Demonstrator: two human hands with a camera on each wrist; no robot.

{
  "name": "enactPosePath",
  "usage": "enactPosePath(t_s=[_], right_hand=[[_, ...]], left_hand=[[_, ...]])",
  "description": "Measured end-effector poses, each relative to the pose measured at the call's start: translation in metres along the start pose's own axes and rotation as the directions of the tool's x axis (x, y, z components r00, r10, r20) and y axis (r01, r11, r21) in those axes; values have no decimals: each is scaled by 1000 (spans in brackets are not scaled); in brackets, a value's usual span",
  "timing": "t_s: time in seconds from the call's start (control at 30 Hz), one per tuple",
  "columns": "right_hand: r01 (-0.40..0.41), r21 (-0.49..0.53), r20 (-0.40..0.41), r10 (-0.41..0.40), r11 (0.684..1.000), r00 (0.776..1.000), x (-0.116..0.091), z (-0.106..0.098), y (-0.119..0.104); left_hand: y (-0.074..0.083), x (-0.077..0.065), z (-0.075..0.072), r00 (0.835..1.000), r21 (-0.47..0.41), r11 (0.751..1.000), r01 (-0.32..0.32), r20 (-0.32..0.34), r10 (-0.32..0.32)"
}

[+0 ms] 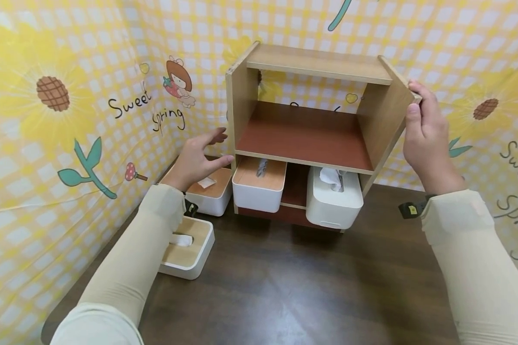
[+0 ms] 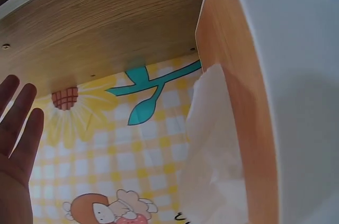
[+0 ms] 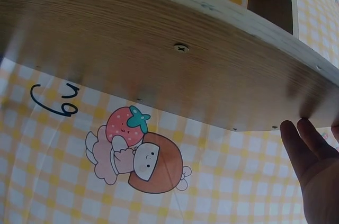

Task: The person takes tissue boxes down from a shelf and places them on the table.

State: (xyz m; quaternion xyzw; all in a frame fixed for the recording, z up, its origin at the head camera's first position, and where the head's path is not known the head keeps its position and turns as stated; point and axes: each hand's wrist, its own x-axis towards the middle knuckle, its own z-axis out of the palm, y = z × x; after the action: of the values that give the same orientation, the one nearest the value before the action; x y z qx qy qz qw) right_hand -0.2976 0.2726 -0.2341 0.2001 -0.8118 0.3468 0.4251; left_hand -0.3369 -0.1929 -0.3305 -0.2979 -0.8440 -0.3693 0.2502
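A two-tier wooden shelf [image 1: 315, 60] with reddish-brown boards stands on the table. My right hand [image 1: 429, 129] grips its right side panel [image 1: 390, 115] near the top front corner, thumb at the front edge. In the right wrist view, the fingertips [image 3: 288, 128] meet the panel's outer face. Beside the left side panel [image 1: 241, 96], my left hand [image 1: 194, 158] hovers with fingers spread and holds nothing, thumb close to the front edge. Two tissue boxes stick out of the lower tier: a wood-topped one [image 1: 259, 194] at left and an all-white one [image 1: 334, 203] at right.
Two more wood-topped tissue boxes stand on the dark table [image 1: 285, 287] at left: one [image 1: 211, 203] beside the shelf under the left hand, another [image 1: 194, 261] nearer, partly behind the left forearm. A yellow checked cloth [image 1: 155, 52] with printed flowers covers the walls close behind.
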Motion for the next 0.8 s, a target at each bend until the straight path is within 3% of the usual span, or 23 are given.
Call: enactPosePath(t_s=[0.37, 0.57, 0.8], right_hand=[[13, 43, 17, -13, 999, 1000, -7, -2, -6], [-36, 121, 92, 25, 992, 995, -19, -6, -22], [76, 242, 69, -95, 967, 993, -28, -2, -28]], left_hand=[[-7, -1, 21, 998, -153, 988, 37, -50, -45], [-11, 0, 26, 997, -189, 981, 54, -45, -64], [-15, 0, 31, 995, -184, 981, 69, -56, -81]])
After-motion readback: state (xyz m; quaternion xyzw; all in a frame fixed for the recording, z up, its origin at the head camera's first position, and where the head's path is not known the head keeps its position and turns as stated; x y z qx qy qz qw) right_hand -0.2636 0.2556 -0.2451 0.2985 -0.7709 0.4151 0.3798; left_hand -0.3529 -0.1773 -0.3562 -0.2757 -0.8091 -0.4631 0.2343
